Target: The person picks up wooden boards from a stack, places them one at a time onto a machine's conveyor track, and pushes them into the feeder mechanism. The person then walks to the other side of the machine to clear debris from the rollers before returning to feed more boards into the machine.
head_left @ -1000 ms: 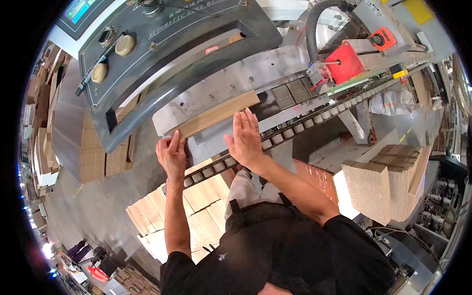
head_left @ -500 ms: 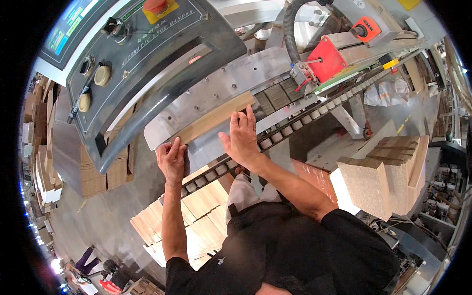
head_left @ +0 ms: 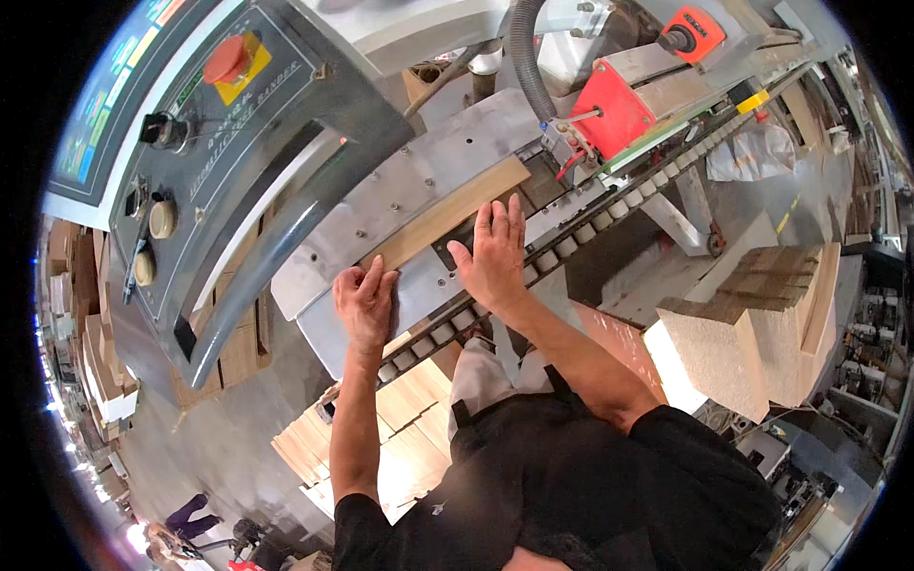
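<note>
A narrow wooden board [head_left: 447,214] lies on the metal infeed table [head_left: 333,328], along its raised back plate. My left hand [head_left: 365,303] is at the board's left end, its fingers curled and its fingertips on the edge. Near the right end, my right hand [head_left: 493,262] lies with its fingers stretched out, fingertips at the board's front edge. The board's right end reaches the dark track pads [head_left: 543,181] below the red machine block [head_left: 614,109].
A control panel [head_left: 224,157] with a curved rail overhangs on the left. A roller chain [head_left: 547,259] runs along the table's front. Stacked wooden panels [head_left: 400,400] stand below; more boards [head_left: 743,324] are piled at right. Another person [head_left: 190,519] is at far lower left.
The board has slid right along the table toward the red machine block, with both hands moving along with it. The view has shifted slightly too.
</note>
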`<act>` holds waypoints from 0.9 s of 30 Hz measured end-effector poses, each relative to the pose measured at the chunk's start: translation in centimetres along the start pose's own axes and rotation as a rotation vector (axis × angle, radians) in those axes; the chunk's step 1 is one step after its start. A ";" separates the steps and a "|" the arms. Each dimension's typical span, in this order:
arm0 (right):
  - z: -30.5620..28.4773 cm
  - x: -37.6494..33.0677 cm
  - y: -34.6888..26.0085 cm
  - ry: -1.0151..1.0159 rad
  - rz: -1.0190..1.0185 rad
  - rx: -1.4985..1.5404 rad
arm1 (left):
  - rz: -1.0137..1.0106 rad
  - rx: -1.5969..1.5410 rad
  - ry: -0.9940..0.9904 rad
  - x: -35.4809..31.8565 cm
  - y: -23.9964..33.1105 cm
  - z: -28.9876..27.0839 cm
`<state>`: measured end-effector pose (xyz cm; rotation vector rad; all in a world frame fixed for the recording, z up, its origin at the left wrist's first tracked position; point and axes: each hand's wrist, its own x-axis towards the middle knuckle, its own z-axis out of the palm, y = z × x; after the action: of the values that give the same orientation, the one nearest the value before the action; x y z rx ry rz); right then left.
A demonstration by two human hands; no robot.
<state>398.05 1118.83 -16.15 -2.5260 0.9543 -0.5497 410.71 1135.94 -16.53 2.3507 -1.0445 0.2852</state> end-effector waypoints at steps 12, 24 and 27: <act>-3.3 -0.2 3.4 -0.002 0.021 0.068 | 0.142 0.000 -0.045 6.8 10.4 8.2; -22.9 -14.9 14.1 0.421 0.059 -0.011 | 0.126 0.151 0.003 10.7 18.5 14.6; -32.3 -18.0 20.7 0.692 0.227 -0.397 | 0.147 0.127 -0.034 9.5 20.3 12.8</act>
<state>358.90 1109.97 -2.54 -2.5264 1.7093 -1.3177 401.87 1111.68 -15.35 2.4020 -1.2516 0.3780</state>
